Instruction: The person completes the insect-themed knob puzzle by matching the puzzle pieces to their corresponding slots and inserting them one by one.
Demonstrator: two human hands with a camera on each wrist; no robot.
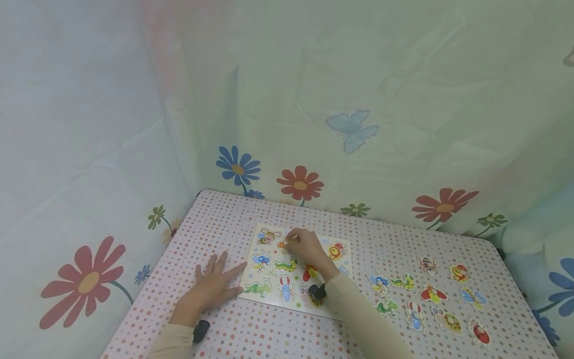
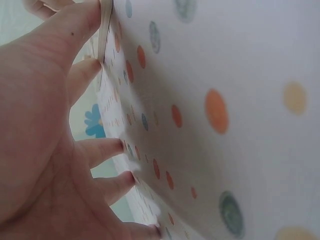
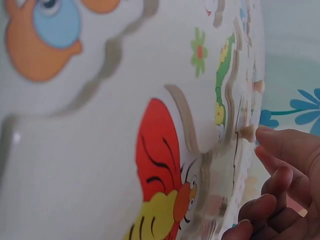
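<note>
Nearby, insect pieces point(image 1: 433, 294); behind, flowered backdrop point(image 1: 287, 114)

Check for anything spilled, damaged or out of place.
Nothing looks spilled or damaged. The puzzle board lies flat by the left hand, with loose insect pieces spread on the dotted table to the board's right. Only the backdrop looks untidy: it is creased.

Long, plain, pale-beige sleeves point(image 1: 365, 314) are worn with two small, black, rounded wrist cameras point(image 1: 201, 331).

Board point(image 3: 100, 150) smooth, faintly glossy, wood-like at edges; table cover point(image 1: 215, 209) smooth, matt; backdrop point(image 1: 269, 75) creased, cloth-like
</note>
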